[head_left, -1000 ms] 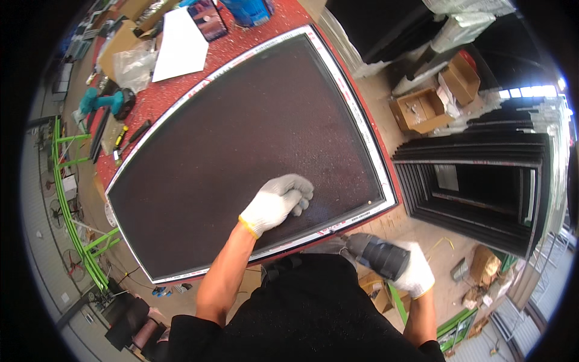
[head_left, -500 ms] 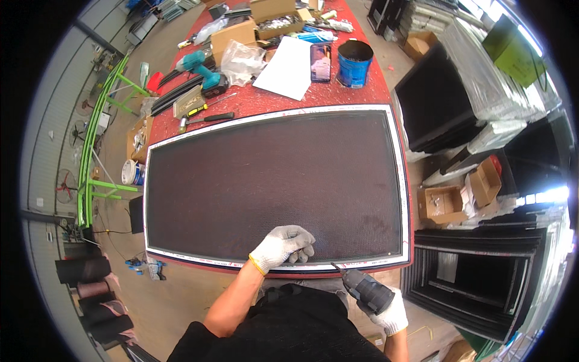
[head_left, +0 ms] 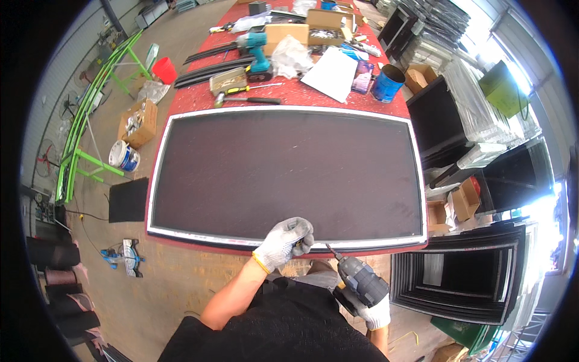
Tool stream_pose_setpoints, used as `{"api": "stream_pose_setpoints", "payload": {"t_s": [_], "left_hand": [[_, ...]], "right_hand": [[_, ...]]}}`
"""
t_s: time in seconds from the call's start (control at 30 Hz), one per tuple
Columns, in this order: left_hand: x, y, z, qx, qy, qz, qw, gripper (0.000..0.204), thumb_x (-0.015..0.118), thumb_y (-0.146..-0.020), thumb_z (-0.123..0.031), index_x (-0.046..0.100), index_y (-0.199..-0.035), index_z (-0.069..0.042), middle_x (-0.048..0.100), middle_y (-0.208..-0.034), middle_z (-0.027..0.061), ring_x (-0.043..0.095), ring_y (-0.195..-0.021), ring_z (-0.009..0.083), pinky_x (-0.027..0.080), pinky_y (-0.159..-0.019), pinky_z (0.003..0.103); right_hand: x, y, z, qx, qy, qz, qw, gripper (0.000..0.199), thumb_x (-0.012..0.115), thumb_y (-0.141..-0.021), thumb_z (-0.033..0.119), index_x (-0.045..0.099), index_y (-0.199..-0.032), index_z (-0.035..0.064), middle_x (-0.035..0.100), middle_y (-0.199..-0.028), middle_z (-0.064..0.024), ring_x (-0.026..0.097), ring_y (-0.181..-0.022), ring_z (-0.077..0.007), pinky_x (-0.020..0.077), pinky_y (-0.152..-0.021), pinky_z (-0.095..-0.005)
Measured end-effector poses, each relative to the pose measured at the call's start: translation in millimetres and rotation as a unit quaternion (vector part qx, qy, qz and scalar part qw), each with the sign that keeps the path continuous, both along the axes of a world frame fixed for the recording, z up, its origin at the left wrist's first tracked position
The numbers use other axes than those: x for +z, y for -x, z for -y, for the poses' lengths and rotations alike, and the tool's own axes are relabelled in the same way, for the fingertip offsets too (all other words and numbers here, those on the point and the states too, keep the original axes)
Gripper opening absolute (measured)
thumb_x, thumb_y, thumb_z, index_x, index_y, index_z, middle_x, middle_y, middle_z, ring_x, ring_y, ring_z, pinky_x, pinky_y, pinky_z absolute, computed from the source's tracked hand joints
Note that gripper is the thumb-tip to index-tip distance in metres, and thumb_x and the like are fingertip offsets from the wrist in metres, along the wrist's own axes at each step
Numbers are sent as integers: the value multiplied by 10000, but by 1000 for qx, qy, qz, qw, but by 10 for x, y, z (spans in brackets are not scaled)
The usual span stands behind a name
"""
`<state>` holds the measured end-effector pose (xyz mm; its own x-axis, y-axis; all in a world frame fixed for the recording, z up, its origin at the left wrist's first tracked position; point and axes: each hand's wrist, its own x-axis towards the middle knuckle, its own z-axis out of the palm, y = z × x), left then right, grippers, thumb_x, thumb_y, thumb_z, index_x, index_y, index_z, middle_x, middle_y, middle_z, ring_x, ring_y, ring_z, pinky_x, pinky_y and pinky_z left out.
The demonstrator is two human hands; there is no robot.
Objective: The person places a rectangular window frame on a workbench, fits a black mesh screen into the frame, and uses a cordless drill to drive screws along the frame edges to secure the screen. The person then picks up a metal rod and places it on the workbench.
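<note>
Curled fingers of left hand (head_left: 284, 241) hide whatever they may hold. Right hand (head_left: 375, 314) covers part of grey drill (head_left: 363, 283). Top edge cuts off bench (head_left: 192, 99). Pieces in open box (head_left: 324, 19): too small to identify.

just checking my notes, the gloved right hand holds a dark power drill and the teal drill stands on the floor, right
The teal drill stands on the red table, not the floor, in the head view; the gloved right hand does hold a dark power drill.

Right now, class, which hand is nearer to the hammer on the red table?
Left. The left hand is across the panel from the hammer; the right hand, holding the drill, is farther back and right.
</note>
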<state>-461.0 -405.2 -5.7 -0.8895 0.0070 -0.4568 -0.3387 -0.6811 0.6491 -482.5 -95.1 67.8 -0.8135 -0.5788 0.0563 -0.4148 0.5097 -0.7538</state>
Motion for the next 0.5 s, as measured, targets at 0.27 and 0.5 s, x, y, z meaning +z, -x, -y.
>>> {"api": "stream_pose_setpoints", "payload": {"t_s": [0.27, 0.5], "left_hand": [[323, -849, 345, 6, -74, -17, 997, 284, 699, -1151, -375, 710, -1112, -93, 721, -867, 25, 647, -693, 114, 463, -558, 245], [329, -1252, 436, 73, -39, -47, 995, 280, 706, -1148, -402, 690, -1163, -122, 758, -910, 15, 729, -756, 107, 544, -627, 242]], "right_hand": [[112, -703, 807, 28, 14, -33, 999, 426, 949, -856, 176, 830, -1257, 96, 847, -1121, -143, 810, -932, -344, 630, -826, -424], [99, -865, 976, 5, 14, 139, 990, 505, 950, -823, 104, 825, -1312, 87, 843, -1283, -127, 798, -1206, -357, 599, -1095, -486]]}}
